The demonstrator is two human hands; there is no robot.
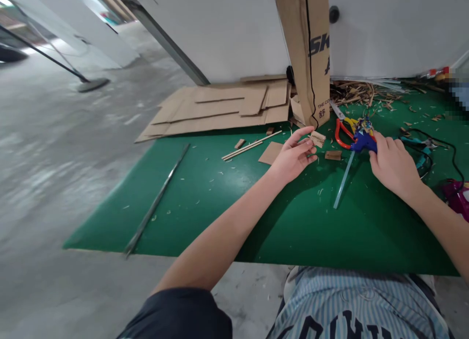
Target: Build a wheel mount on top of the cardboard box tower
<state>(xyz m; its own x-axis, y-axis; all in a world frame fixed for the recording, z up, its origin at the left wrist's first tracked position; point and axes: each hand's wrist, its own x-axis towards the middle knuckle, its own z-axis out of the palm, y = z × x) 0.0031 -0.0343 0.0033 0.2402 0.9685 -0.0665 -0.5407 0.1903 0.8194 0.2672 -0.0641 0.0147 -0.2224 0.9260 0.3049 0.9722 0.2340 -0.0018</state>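
Between the thumb and fingers of my left hand (296, 156) is a small cardboard piece (318, 139), held above the green table. My right hand (397, 165) is wrapped round a blue hot glue gun (364, 142), with a long translucent glue stick (343, 182) sticking out of its back end. Red-handled scissors (342, 134) lie just beyond the glue gun. Below my left fingertips rests another small cardboard piece (333, 155). A flat cardboard square (270, 153) lies partly behind my left wrist, beside thin wooden sticks (251, 146).
Stacked cardboard sheets (220, 104) lie at the table's back left. A tall cardboard box (311, 51) stands at the back, near a heap of scraps (362, 92). A bundle of thin wires (157, 200) lies left. Teal-handled pliers (423, 156) and a black cord (454, 153) are at right.
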